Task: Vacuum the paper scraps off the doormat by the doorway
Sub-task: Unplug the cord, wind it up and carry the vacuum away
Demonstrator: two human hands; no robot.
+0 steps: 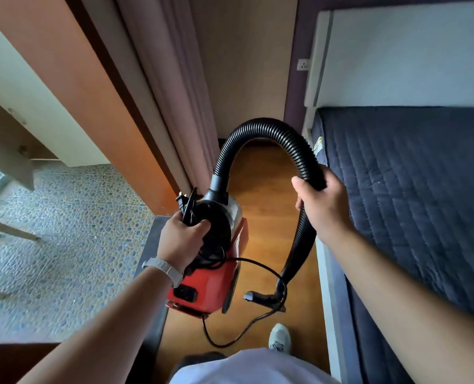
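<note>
Illumination: soft daylight from the left, brightest on the pebbled floor (pixel 64 231). The wooden floor (pixel 263 195) carries a mild sheen. Shadows are diffuse. Wide-angle distortion bends the curtain (pixel 174 92) and mattress (pixel 410 176) near the frame edges; corners are slightly soft.

You have one view only: the wide-angle camera on your head, tilted steeply down past your forearms. It sits close over the vacuum (pixel 210 286) and its hose (pixel 258 128). The wooden floor (pixel 260 195) lies straight below, the bed (pixel 413 176) at right and the pebbled floor (pixel 64 231) at left.

Left hand (pixel 181 239) grips red vacuum (pixel 210 284); right hand (pixel 323 202) holds its hose (pixel 263 128).
</note>
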